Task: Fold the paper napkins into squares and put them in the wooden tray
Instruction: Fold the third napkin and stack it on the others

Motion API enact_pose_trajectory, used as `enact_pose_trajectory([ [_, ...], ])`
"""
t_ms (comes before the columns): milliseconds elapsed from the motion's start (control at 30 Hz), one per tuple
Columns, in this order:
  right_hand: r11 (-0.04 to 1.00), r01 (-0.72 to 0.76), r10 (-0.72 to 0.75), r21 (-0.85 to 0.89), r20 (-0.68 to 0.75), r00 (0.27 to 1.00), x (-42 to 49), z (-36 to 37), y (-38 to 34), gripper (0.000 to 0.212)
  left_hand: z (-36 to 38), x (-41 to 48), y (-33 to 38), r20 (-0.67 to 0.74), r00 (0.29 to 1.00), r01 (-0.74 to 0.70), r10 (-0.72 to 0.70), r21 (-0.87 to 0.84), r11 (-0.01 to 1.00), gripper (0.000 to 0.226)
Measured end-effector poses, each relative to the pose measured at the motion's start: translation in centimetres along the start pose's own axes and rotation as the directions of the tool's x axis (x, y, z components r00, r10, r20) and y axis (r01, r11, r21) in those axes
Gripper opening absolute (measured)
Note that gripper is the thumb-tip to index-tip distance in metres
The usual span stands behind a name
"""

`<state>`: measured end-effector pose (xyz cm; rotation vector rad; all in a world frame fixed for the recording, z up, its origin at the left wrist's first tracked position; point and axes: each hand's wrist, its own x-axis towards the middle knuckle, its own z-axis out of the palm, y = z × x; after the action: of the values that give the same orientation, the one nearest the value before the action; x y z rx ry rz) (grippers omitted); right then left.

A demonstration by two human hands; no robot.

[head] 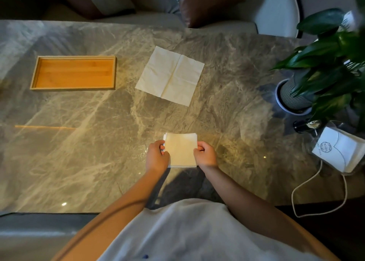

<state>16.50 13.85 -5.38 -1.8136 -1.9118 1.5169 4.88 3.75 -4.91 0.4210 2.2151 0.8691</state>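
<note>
A folded square paper napkin (180, 150) lies on the marble table near the front edge. My left hand (157, 158) pinches its left edge and my right hand (205, 155) pinches its right edge, fingers curled over the paper. A second napkin (170, 75) lies unfolded and flat farther back in the middle, with crease lines showing. The wooden tray (35, 74) sits at the far left with nothing inside it.
A potted plant (296, 96) in a ribbed pot stands at the right. Beside it are a clear holder of white napkins (339, 152), a small dark bottle (305, 125) and a white cable (316, 181). A sofa with cushions (207, 4) lies beyond the table.
</note>
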Motion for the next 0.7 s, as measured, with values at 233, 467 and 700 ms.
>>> enact_pose_trajectory([
  [233,0.998,0.058,-0.057,-0.038,0.021,0.998,0.4,0.1,0.3,0.021,-0.1,0.2,-0.7,0.022,1.0,-0.009,0.009,-0.021,1.0,0.042],
  [467,1.0,0.024,-0.024,0.004,-0.026,0.999,0.6,0.2,1.0,0.027,-0.4,0.2,-1.8,0.008,1.0,0.017,-0.017,-0.029,0.999,0.039],
  [700,0.999,0.036,-0.036,-0.007,-0.079,0.996,0.5,0.7,1.7,0.028,-0.3,0.3,-1.4,0.005,1.0,0.031,-0.031,-0.067,0.997,0.038],
])
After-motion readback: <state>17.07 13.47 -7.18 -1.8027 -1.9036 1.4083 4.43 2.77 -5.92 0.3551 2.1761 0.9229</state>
